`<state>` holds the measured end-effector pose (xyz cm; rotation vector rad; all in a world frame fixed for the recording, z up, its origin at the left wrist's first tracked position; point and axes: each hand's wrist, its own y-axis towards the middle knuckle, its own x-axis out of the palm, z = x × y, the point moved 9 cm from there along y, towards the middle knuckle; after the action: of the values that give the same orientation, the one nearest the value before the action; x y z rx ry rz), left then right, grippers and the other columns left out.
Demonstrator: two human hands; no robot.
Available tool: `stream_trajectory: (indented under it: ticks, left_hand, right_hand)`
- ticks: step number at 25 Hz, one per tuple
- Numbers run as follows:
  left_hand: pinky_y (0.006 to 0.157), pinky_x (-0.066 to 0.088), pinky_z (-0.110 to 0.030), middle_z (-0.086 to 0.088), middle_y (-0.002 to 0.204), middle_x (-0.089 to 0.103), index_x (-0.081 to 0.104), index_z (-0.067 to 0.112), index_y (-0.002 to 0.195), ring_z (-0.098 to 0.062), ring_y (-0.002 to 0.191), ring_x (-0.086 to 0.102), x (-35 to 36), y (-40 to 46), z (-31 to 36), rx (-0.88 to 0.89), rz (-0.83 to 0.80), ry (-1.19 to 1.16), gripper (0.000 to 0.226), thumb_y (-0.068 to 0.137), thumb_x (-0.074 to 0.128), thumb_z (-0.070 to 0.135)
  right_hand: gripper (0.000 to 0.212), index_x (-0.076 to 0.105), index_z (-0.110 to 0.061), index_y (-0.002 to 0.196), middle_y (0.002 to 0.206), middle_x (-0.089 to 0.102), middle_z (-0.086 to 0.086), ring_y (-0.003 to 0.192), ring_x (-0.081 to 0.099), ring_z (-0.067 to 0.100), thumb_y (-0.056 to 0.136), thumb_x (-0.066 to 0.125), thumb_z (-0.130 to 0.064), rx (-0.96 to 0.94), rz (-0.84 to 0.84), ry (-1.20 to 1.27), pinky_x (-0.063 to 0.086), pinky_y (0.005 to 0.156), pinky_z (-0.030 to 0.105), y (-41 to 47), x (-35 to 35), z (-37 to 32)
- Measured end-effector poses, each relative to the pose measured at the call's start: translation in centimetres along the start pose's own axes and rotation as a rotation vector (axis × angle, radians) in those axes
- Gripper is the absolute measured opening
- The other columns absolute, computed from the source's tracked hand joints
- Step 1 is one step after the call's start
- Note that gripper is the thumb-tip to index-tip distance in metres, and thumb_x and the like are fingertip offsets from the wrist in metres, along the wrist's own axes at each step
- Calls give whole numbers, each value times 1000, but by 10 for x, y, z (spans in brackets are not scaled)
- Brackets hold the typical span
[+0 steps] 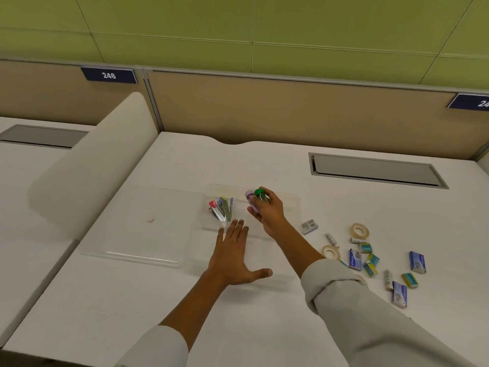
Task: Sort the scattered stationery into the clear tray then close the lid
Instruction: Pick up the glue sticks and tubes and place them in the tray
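A clear tray (pixel 291 200) sits mid-desk, and its open clear lid (pixel 137 234) lies flat to the left of it. Several small staplers (pixel 222 209) with coloured ends lie in the tray's left compartment. My right hand (pixel 268 211) hovers over the tray's middle, shut on two tubes, one with a green cap (pixel 259 192) and one pale purple (pixel 250 201). My left hand (pixel 235 255) rests flat, fingers spread, on the tray's near edge. Scattered to the right are tape rolls (pixel 359 230), blue staple boxes (pixel 417 262), teal erasers (pixel 370 266) and a grey box (pixel 309 227).
A recessed grey cable hatch (pixel 375 169) lies at the back right of the white desk (pixel 238 313). A white curved divider (pixel 100 160) stands on the left and a beige partition (pixel 291 109) closes the back. A small pink mark (pixel 150 220) shows under the lid.
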<state>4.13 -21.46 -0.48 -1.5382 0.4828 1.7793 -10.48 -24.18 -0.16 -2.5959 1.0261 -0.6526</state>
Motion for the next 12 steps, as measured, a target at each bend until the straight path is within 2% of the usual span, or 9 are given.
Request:
stream_trajectory:
  ticks: [3,6,12]
  left_hand:
    - [120,-6,-51,-3,160,-18,-8,18,152,-21,147,-19,2,0,0,-16,-13,0,131,57,33,98]
    - [120,-5,-51,-2,160,-19,-11,20,151,-21,147,-20,3,0,1,-18,-7,-28,130,58,35,97]
    - [120,-5,-50,-2,160,-19,-10,18,152,-20,147,-17,3,-1,-1,-13,-4,-26,130,58,34,97]
  right_hand:
    - [47,60,-17,128,129,59,7,117,61,29,84,78,-14,-72,18,-199,58,95,41,11,6,4]
    - [50,56,-17,134,137,57,7,125,55,24,87,74,-11,-132,18,-376,48,107,40,15,10,3]
    - [47,51,-17,140,152,45,8,141,42,25,95,65,-16,-130,-20,-424,41,113,41,13,8,-3]
